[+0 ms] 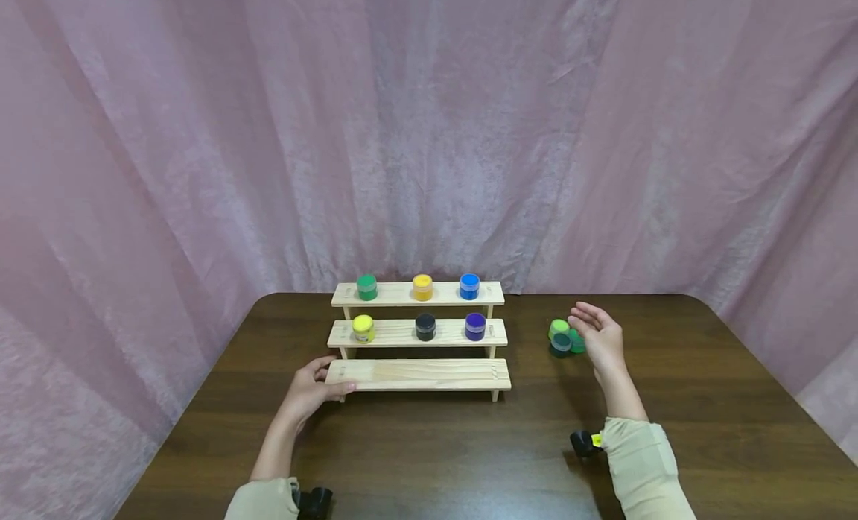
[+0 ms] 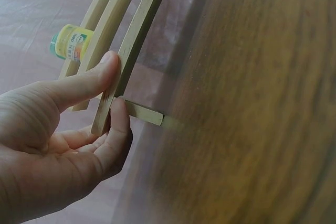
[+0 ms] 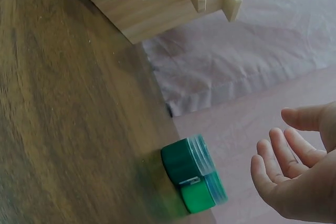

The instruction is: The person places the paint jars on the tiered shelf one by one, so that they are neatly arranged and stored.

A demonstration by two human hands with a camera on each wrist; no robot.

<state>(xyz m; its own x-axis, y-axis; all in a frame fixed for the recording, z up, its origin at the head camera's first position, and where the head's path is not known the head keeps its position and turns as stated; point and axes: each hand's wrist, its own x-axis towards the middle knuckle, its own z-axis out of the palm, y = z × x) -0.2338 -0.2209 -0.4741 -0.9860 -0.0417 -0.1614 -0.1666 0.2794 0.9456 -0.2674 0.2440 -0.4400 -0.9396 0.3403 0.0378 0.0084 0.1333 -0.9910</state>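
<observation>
A three-step wooden rack (image 1: 418, 375) stands on the table. My left hand (image 1: 311, 388) grips the left end of its lowest step; in the left wrist view the thumb (image 2: 108, 64) lies on top and fingers curl beneath. Green (image 1: 366, 287), yellow-orange (image 1: 422, 287) and blue (image 1: 469, 287) paint jars line the top step. Yellow (image 1: 363, 328), black (image 1: 425, 327) and purple (image 1: 474, 326) jars stand on the middle one. My right hand (image 1: 602, 345) hovers beside a cluster of light green (image 1: 558, 327), dark green (image 1: 560, 346) and green (image 1: 577, 341) jars, holding nothing, fingers loosely bent.
The brown wooden table (image 1: 429, 460) has rounded far corners. A pink velvet curtain (image 1: 429, 132) hangs right behind its far edge, close to the rack. Black wrist cameras sit at the left (image 1: 315, 501) and right (image 1: 585, 443) sleeves.
</observation>
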